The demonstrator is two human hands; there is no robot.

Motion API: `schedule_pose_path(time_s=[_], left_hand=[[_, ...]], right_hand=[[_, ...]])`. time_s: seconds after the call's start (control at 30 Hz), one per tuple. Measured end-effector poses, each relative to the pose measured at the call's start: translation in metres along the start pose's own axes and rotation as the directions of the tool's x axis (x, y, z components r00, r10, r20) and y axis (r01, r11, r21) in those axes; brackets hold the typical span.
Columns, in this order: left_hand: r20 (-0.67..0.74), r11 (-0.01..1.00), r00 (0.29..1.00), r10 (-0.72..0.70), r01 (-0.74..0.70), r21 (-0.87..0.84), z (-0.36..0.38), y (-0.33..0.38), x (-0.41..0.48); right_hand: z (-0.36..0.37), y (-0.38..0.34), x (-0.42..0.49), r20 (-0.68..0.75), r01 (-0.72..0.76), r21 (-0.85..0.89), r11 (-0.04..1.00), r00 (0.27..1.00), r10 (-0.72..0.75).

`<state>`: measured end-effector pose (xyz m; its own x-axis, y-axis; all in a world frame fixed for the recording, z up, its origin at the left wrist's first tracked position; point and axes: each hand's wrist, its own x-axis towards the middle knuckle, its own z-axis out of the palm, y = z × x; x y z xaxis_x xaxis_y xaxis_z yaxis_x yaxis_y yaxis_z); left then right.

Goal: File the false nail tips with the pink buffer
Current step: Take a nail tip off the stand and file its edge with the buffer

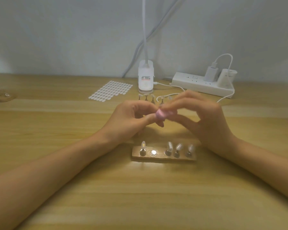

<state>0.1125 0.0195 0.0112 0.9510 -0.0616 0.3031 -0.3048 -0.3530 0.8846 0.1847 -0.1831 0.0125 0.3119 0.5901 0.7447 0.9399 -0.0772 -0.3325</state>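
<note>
Above the middle of the wooden table, my right hand (201,117) pinches a small pink buffer (211,113), blurred by motion. My left hand (131,120) meets it with curled fingers pinching something small against the buffer; the item itself is hidden by the fingers. Below the hands lies a wooden holder strip (163,157) with several clear false nail tips on metal stands, such as one at the left (143,145) and one at the right (190,148). One metal spot (154,152) on the strip stands bare.
A second row of nail tips on stands (147,97) sits behind the hands. A sheet of white adhesive tabs (111,91) lies at the back left. A white lamp base (145,77), a power strip (203,84) with chargers and white cables line the back edge.
</note>
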Motion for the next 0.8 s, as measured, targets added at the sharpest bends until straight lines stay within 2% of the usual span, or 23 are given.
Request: schedule_pose_path(time_s=[0.07,0.17,0.3,0.4,0.5,0.63,0.73,0.8], left_hand=[[0.0,1.0,1.0,0.001,-0.001,-0.012,-0.0005,0.0002,0.0001],[0.018,1.0,1.0,-0.006,0.005,0.004,-0.0003,0.0008,-0.0009],[0.01,1.0,1.0,-0.022,0.022,-0.022,-0.0004,-0.0004,0.0007],[0.032,1.0,0.999,-0.018,0.018,-0.003,-0.0006,-0.0007,0.0005],[0.026,1.0,1.0,-0.009,0.009,-0.014,-0.0008,-0.0017,0.0018],[0.038,1.0,0.999,-0.005,0.006,-0.018,-0.0013,-0.0013,0.001],[0.029,0.999,1.0,-0.012,0.013,-0.039,-0.0014,-0.0002,0.0014],[0.036,0.999,0.999,-0.011,0.012,-0.041,-0.0013,-0.0003,0.0012]], right_hand=[[-0.0012,0.0019,0.0011,-0.043,-0.047,-0.008,0.999,0.998,0.046],[0.0024,0.0006,-0.0003,0.014,0.019,-0.003,1.0,1.0,-0.019],[-0.0002,0.0044,0.001,-0.036,-0.041,-0.008,0.999,0.999,0.041],[0.0013,0.0048,0.001,0.025,0.009,0.012,1.0,1.0,-0.01],[-0.0003,0.0061,0.0023,-0.022,-0.044,0.014,0.999,0.999,0.044],[0.004,0.0013,0.001,0.05,0.054,0.015,0.998,0.997,-0.054],[0.0014,0.0031,0.0025,-0.001,-0.012,-0.006,1.0,1.0,0.012],[0.001,0.0035,0.0011,0.009,0.004,-0.018,1.0,1.0,-0.004]])
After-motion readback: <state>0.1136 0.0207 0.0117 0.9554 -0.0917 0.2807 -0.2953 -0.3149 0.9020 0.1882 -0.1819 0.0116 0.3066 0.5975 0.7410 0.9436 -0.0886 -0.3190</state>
